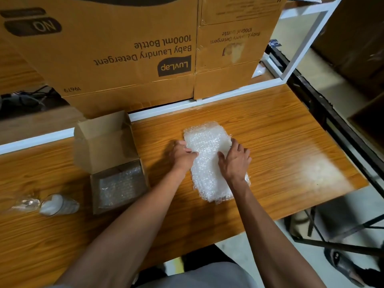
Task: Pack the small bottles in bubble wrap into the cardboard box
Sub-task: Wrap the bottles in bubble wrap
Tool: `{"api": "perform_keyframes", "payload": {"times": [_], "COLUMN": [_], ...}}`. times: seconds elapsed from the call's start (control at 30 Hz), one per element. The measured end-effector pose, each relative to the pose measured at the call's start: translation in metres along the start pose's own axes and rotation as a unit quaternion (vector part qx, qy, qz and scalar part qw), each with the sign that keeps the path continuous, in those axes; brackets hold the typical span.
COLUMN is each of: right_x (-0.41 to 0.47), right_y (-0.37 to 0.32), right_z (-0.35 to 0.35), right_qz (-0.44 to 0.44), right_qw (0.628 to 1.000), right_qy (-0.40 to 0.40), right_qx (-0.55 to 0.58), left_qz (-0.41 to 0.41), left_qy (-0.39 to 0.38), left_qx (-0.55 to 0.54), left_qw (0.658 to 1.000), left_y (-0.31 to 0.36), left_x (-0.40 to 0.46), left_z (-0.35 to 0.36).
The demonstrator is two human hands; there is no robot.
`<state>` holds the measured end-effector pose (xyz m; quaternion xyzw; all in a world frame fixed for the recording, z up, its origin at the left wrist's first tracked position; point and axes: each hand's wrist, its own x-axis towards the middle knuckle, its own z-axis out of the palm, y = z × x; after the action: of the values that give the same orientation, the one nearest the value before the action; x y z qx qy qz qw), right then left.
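At the bottom of the frame two bare forearms reach up from the near edge of the wooden surface (280, 146), which cuts diagonally from lower centre toward the right, where it drops off to the floor and a dark metal frame (332, 125). In the centre lies a sheet of bubble wrap (207, 140), bundled lengthwise; whether a bottle is inside it cannot be told. The left hand (182, 155) grips the wrap's left edge with curled fingers, and the right hand (234, 161) rests on its right side, fingers spread and bent over the wrap. Bare wood lies open to the right of the wrap as far as the surface's right edge, and also between the wrap and the far rail. Just left of the left hand sits the small cardboard box (108, 146), lid flaps raised, with more bubble wrap lying in its bottom. At lower left, near the box but apart from it, a small bottle (59, 204) with a white cap lies on its side beside a clear plastic scrap (26, 203). A white rail (187, 103) runs along the far edge, and behind it large printed cartons (124, 48) fill the top of the frame, walling off that side.
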<state>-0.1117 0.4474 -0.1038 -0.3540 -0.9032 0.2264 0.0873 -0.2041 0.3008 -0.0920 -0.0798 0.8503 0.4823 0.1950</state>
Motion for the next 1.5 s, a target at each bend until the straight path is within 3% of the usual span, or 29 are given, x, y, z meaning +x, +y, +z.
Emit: {"api": "perform_keyframes", "payload": {"times": [0.23,0.4,0.5,0.6,0.7,0.9,1.0,1.27,1.4,1.5], "right_x": [0.021,0.022,0.017,0.009,0.006,0.000,-0.005,-0.028,-0.035,-0.042], "right_y": [-0.002,-0.009,-0.012,-0.020,-0.024,-0.030,-0.037,-0.095,-0.126,-0.149], "right_z": [-0.021,-0.030,-0.039,-0.057,-0.068,-0.073,-0.072,-0.082,-0.086,-0.085], "right_qz": [0.033,0.003,-0.014,0.012,0.044,0.056,0.047,-0.086,-0.132,-0.175], "right_qw": [0.988,0.991,0.979,0.920,0.857,0.807,0.790,0.829,0.839,0.849], "right_qy": [-0.021,0.001,-0.028,-0.154,-0.255,-0.308,-0.329,-0.285,-0.306,-0.313], "right_qx": [0.148,0.135,0.201,0.360,0.446,0.501,0.515,0.473,0.430,0.389], "left_qz": [-0.004,-0.014,-0.009,-0.004,-0.016,-0.024,-0.003,0.033,0.106,0.170], "left_qy": [-0.032,-0.058,-0.063,-0.067,-0.099,-0.217,-0.199,-0.142,-0.078,-0.098], "left_qx": [-0.057,-0.081,-0.093,-0.120,-0.185,-0.329,-0.317,-0.243,-0.174,-0.165], "left_qw": [0.998,0.995,0.994,0.990,0.978,0.919,0.927,0.959,0.976,0.966], "left_y": [0.002,0.000,-0.001,-0.002,-0.003,-0.002,-0.003,-0.005,-0.014,-0.018], "left_x": [-0.011,-0.019,-0.024,-0.027,-0.030,-0.039,-0.041,-0.053,-0.051,-0.057], "left_z": [-0.007,-0.011,-0.012,-0.014,-0.021,-0.052,-0.071,-0.149,-0.188,-0.219]}}
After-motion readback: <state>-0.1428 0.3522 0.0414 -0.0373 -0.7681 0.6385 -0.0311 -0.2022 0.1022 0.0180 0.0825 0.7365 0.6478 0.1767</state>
